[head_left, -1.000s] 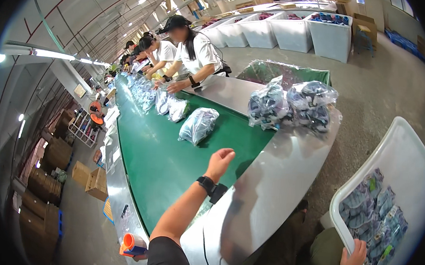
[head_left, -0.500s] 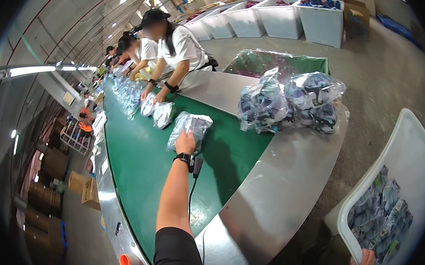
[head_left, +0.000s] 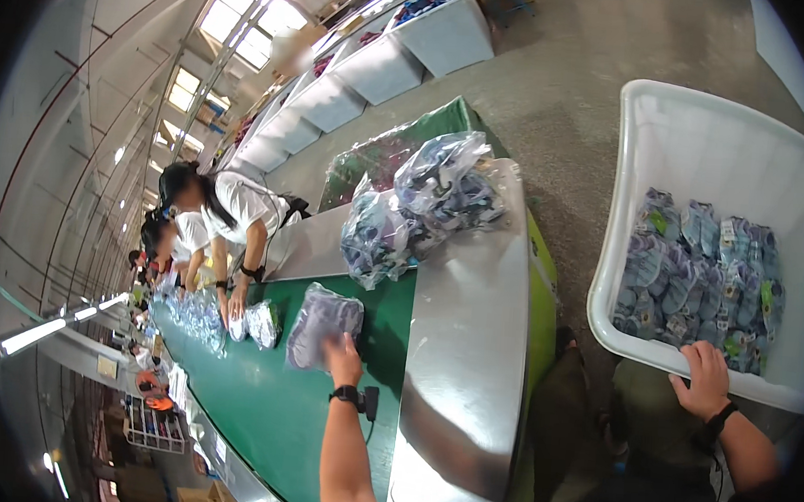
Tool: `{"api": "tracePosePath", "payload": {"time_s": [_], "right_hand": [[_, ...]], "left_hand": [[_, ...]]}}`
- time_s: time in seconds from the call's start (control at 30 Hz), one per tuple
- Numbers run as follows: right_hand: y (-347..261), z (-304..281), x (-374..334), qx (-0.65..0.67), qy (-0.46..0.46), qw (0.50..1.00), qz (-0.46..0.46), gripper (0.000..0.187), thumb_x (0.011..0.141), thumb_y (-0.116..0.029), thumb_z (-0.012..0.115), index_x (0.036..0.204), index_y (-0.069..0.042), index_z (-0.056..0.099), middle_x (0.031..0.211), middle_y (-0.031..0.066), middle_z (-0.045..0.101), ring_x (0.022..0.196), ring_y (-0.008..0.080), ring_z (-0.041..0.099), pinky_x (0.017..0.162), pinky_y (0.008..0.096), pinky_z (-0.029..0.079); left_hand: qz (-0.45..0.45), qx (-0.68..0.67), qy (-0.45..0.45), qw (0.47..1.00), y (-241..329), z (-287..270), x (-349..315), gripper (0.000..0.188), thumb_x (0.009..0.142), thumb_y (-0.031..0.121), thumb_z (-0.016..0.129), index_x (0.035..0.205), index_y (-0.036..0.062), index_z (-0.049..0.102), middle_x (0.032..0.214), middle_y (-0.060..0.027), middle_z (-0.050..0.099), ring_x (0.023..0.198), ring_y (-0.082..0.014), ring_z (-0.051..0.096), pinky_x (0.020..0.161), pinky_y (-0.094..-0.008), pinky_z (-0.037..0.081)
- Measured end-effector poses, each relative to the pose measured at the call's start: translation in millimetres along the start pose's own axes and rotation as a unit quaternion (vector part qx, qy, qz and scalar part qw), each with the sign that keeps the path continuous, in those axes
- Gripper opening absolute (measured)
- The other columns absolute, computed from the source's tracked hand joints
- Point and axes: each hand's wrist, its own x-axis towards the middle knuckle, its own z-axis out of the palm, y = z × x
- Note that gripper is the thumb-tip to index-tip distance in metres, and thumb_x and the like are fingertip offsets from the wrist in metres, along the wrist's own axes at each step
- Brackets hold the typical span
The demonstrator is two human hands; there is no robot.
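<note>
On the green conveyor belt (head_left: 313, 450) lies a clear plastic bag (head_left: 316, 312) with lilac-grey items in it, which look like shoes. My left hand (head_left: 343, 361) grips its near right edge, thumb on top and the other fingers partly hidden and blurred. Well to the right, my right hand (head_left: 705, 379) is closed over the near rim of a large white bin (head_left: 602, 321). Inside the bin, many lilac and blue-grey shoes (head_left: 689, 280) with tags are packed in rows.
Two large bags of shoes (head_left: 449, 184) rest on the belt's metal end. Behind them stands a green-sided container (head_left: 361, 169). Co-workers (head_left: 238, 202) handle smaller bags (head_left: 262, 323) farther along the belt. White bins (head_left: 441, 30) line the back.
My view has swung right, bringing the white bin and my right hand on its rim fully into sight. My left hand stays at the bag, which has turned slightly.
</note>
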Motion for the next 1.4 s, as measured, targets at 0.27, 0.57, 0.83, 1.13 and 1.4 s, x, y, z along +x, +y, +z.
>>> {"api": "tracePosePath", "payload": {"time_s": [0.27, 0.57, 0.83, 1.13, 1.4], "right_hand": [[4, -9, -9, -0.008, -0.01, 1.0, 0.006, 0.047, 0.074, -0.025, 0.075, 0.112, -0.006, 0.056, 0.105, 0.011, 0.052, 0.103, 0.0315, 0.053, 0.088, 0.0437, 0.041], [7, -12, -15, -0.002, 0.014, 1.0, -0.018, 0.049, 0.074, -0.024, 0.077, 0.114, -0.005, 0.055, 0.106, 0.0108, 0.052, 0.101, 0.0306, 0.054, 0.084, 0.0414, 0.042], [8, -11, -16, 0.015, 0.024, 0.999, -0.024, 0.048, 0.075, -0.023, 0.076, 0.115, -0.006, 0.056, 0.105, 0.0108, 0.052, 0.101, 0.0306, 0.054, 0.085, 0.0415, 0.043], [25, -18, -12, 0.185, -0.009, 0.983, 0.019, 0.036, 0.084, -0.026, 0.07, 0.11, -0.003, 0.063, 0.102, 0.0141, 0.059, 0.096, 0.0351, 0.059, 0.084, 0.043, 0.048], [4, -51, 1, 0.313, -0.001, 0.949, -0.028, 0.028, 0.093, -0.022, 0.063, 0.11, 0.0, 0.064, 0.102, 0.0138, 0.062, 0.097, 0.0302, 0.062, 0.084, 0.0378, 0.049]], "left_hand": [[-0.299, -0.673, -0.121, 0.665, 72, 11, -110, 0.106, 0.083, 0.073, 0.06, 0.151, 0.0021, 0.023, 0.148, -0.0173, 0.037, 0.138, -0.0319, 0.037, 0.114, -0.0481, 0.034], [-0.222, -0.679, -0.01, 0.7, 40, 21, -80, 0.073, 0.093, 0.064, 0.048, 0.137, 0.0055, 0.048, 0.13, -0.0152, 0.058, 0.113, -0.0307, 0.059, 0.095, -0.0458, 0.05], [-0.157, -0.724, -0.079, 0.667, 77, -37, -126, 0.051, 0.091, 0.04, 0.044, 0.126, 0.0059, 0.057, 0.121, -0.0132, 0.063, 0.103, -0.0322, 0.064, 0.083, -0.0458, 0.056], [-0.178, -0.723, -0.2, 0.637, 183, -65, -306, 0.056, 0.096, 0.045, 0.051, 0.138, 0.0099, 0.049, 0.134, -0.0116, 0.057, 0.117, -0.0292, 0.059, 0.095, -0.0491, 0.053], [-0.193, -0.513, -0.353, 0.758, 148, -35, -356, 0.065, 0.093, 0.054, 0.051, 0.135, 0.0049, 0.051, 0.129, -0.016, 0.059, 0.114, -0.0288, 0.059, 0.094, -0.0502, 0.052]]}}
